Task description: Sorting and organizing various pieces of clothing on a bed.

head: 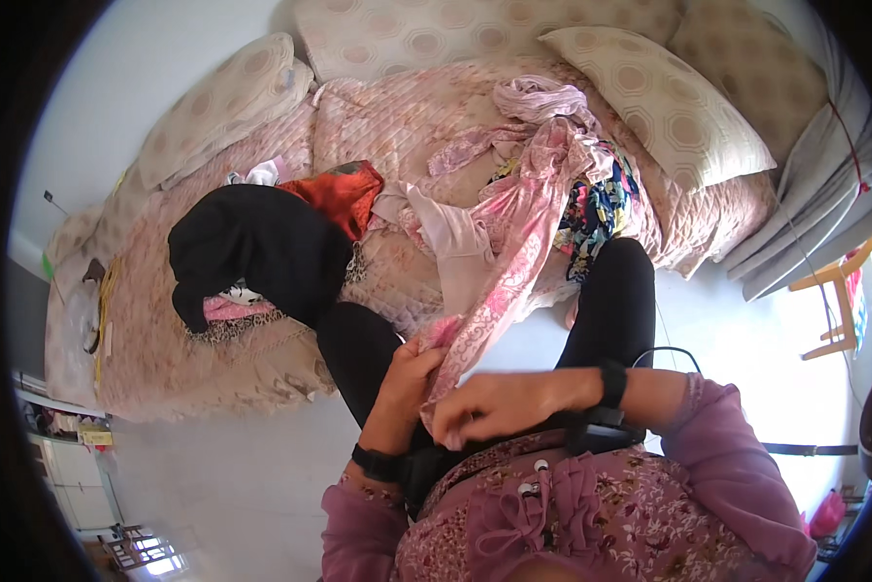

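A pink garment (514, 270) with a paisley and floral print stretches from the quilted cover up to my lap. My left hand (412, 371) grips a narrow length of it, thumb on top, above my left thigh. At the lower end of that length lies my right hand (490, 404), its fingers curled inward and slightly blurred. Whether those fingertips pinch the cloth is hidden. A plain pale pink part (461, 244) of cloth hangs beside the printed length. Bunched at the far end is lilac-pink patterned cloth (545, 98).
A black garment (261, 244) heaps over other clothes at left, beside orange-red cloth (345, 196). Dark floral cloth (596, 214) lies near my right knee. The quilted seat cover (392, 109) carries cushions (661, 102) behind. A wooden chair (836, 305) stands at right.
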`<action>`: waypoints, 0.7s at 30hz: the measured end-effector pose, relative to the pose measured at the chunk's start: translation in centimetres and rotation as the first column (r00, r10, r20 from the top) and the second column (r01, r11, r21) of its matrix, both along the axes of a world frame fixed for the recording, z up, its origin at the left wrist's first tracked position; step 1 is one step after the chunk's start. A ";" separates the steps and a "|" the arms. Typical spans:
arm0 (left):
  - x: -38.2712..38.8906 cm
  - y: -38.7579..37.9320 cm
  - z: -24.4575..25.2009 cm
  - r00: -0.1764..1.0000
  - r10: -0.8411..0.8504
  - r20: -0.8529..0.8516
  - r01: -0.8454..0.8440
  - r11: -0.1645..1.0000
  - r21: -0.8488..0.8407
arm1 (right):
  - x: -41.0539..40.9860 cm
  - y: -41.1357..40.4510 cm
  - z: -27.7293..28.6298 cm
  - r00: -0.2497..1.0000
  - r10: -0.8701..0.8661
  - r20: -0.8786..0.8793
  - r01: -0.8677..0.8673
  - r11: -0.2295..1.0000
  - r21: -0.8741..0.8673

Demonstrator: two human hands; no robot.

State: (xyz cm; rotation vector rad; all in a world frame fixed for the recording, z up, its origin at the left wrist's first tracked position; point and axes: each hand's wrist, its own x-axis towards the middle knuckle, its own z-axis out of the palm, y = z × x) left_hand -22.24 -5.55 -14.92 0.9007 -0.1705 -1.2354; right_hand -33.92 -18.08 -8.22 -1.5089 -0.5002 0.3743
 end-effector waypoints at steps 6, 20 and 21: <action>-1.0 4.1 3.8 1.000 -0.019 -0.012 0.019 0.998 -0.067 | -0.1 -9.2 1.0 0.528 -0.430 0.732 0.831 0.082 -0.551; -0.1 3.1 2.6 0.957 -0.113 0.269 0.105 0.994 0.041 | 0.7 -9.4 -3.7 0.579 -0.730 0.363 0.812 0.558 -0.173; 0.1 2.7 1.9 0.956 -0.114 0.272 0.106 0.993 0.043 | 0.5 -8.8 -3.7 0.608 -0.713 0.350 0.787 0.598 -0.151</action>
